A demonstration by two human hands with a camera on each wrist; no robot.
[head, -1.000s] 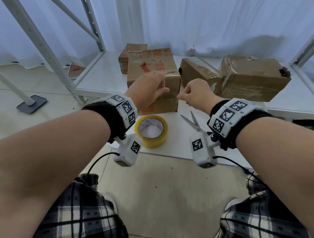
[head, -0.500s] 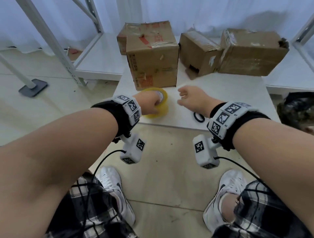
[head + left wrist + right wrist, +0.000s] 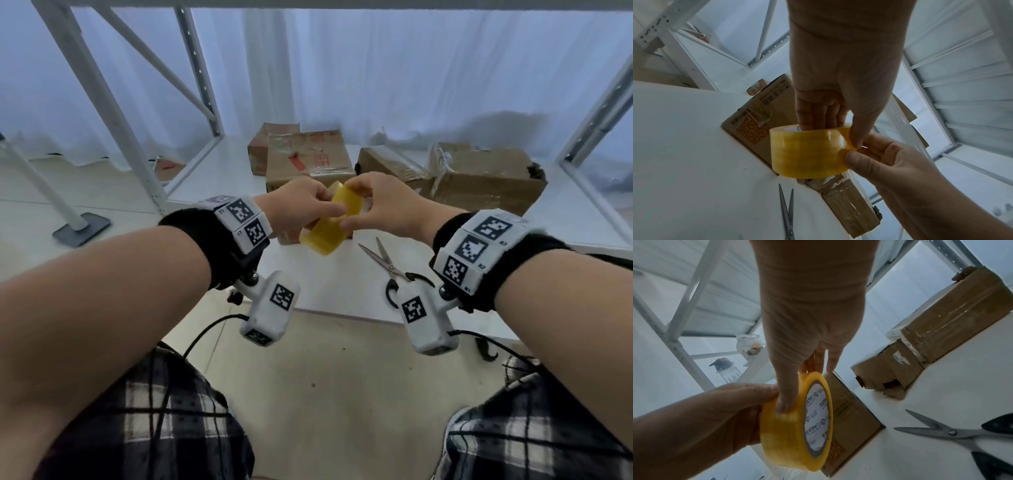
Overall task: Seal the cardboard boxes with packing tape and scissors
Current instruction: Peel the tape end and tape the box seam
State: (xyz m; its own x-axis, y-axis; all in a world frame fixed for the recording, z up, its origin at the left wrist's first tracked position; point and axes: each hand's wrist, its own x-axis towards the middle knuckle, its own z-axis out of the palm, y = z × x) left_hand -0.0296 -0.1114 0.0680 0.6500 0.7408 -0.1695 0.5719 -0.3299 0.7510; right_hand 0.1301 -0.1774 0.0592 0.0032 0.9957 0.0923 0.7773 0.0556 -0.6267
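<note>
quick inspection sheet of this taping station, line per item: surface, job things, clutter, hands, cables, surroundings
surface: white table, boxes at its far side
job's things: yellow tape roll held up in the air; scissors lying on the table, blades apart; four cardboard boxes, nearest one behind the roll
clutter: water bottle and plastic bag on a shelf to one side
grippers: left hand grips the roll, fingers inside the core; right hand pinches the roll's outer wrap
cables: black cable hangs from the left wrist camera, another from the right
surroundings: white shelving frame, white curtain, tiled floor
</note>
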